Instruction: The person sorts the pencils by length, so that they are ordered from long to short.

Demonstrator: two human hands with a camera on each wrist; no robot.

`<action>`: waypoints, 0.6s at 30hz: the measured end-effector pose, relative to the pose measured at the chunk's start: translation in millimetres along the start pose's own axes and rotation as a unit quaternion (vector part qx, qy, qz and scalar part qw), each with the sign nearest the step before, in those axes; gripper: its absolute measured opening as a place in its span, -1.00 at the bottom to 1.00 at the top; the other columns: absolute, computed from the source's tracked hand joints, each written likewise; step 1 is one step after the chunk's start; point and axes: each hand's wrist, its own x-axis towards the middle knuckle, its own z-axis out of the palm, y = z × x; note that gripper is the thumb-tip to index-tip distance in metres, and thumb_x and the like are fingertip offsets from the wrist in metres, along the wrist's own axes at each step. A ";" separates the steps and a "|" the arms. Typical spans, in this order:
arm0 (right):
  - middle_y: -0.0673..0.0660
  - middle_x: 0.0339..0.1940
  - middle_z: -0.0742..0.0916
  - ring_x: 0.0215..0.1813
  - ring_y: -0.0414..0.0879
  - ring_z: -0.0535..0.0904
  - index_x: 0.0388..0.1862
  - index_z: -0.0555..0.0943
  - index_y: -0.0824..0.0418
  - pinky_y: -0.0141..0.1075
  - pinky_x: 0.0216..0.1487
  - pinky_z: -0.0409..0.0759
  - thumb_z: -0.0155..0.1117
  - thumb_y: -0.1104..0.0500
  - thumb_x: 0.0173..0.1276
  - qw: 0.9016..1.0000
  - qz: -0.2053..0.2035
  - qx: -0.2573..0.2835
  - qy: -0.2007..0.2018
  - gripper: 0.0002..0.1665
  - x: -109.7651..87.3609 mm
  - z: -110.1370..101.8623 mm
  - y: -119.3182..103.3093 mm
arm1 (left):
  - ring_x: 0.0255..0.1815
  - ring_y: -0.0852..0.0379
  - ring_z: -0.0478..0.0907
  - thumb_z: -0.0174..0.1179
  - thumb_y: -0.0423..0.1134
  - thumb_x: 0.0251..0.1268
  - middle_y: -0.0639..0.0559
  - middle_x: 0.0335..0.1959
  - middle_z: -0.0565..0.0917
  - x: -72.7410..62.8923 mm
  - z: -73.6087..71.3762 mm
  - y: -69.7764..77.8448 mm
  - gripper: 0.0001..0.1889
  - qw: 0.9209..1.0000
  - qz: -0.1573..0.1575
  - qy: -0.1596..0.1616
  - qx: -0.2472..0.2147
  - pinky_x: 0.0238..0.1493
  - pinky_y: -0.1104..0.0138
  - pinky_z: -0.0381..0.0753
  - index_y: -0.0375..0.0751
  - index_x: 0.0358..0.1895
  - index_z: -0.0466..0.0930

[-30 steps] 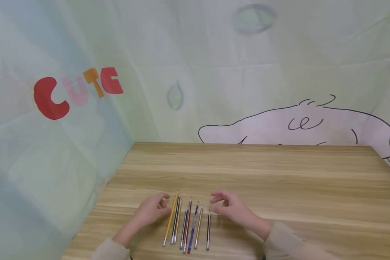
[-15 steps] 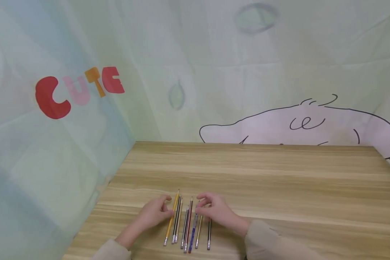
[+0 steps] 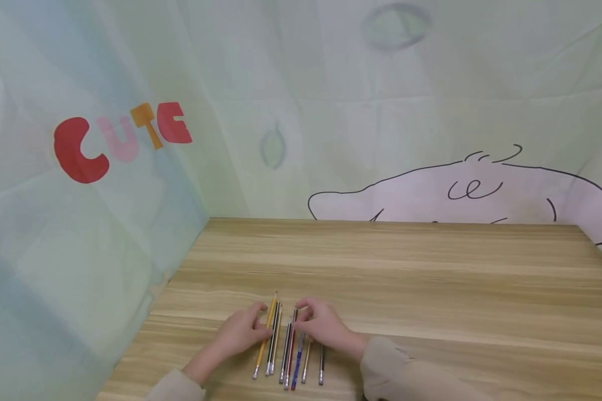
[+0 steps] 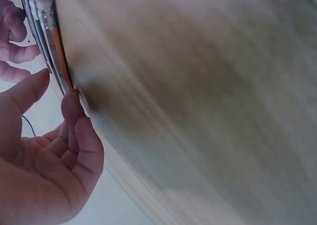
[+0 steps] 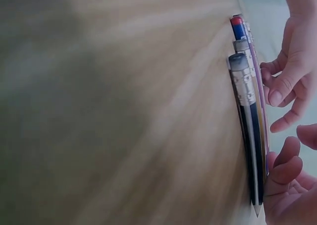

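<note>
Several pencils lie side by side on the wooden table, erasers toward me. My left hand [image 3: 241, 331] is at the left of the row, thumb and fingers apart beside the yellow pencil [image 3: 261, 354]; in the left wrist view a fingertip meets or nearly meets that pencil [image 4: 58, 46]. Over the right part of the row hovers my right hand [image 3: 323, 324], fingers bent and thumb apart near the dark red pencil [image 3: 290, 359]. It partly hides the blue patterned pencil [image 3: 297, 365], a gold pencil [image 3: 306, 365] and the rightmost black pencil [image 3: 321, 367]. Neither hand visibly grips a pencil.
The wooden table [image 3: 406, 267] reaches back to a pale fabric backdrop [image 3: 331, 139] with a cartoon outline. On the left fabric wall are coloured letters [image 3: 80, 150]. Both forearms wear light sleeves [image 3: 391, 367].
My right hand has moved left, from beside the rightmost black pencil to over the right part of the row. My left hand has shifted slightly right. The pencils look unmoved.
</note>
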 end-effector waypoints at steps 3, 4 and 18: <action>0.07 -0.47 0.61 -0.63 -0.18 0.43 0.01 0.40 0.37 -0.37 -0.62 0.48 0.27 0.30 0.02 1.000 -0.004 -0.025 0.000 -0.48 2.5 2.7 0.3 | -0.67 0.23 0.35 0.23 -0.14 0.00 0.13 -0.65 0.46 0.3 0.2 -0.5 -0.41 1.000 0.000 -0.004 0.004 -0.65 0.44 0.34 -0.34 0.12 0.30; 0.07 -0.47 0.61 -0.63 -0.17 0.44 0.01 0.40 0.38 -0.37 -0.62 0.49 0.27 0.31 0.01 0.999 -0.005 -0.033 0.000 -0.48 3.0 3.6 0.0 | -0.67 0.22 0.35 0.23 -0.14 0.00 0.13 -0.65 0.46 0.3 0.4 -0.7 -0.41 1.000 0.000 -0.005 0.003 -0.65 0.43 0.34 -0.34 0.12 0.30; -0.01 -0.57 0.56 -0.57 -0.24 0.44 -0.02 0.44 0.32 -0.45 -0.55 0.45 0.30 0.30 -0.02 0.987 -0.020 -0.157 0.007 -0.49 3.2 12.2 -6.0 | -0.69 0.22 0.34 0.22 -0.13 0.01 0.13 -0.66 0.45 0.2 2.1 -1.5 -0.38 1.000 0.003 -0.011 0.008 -0.67 0.43 0.33 -0.34 0.15 0.27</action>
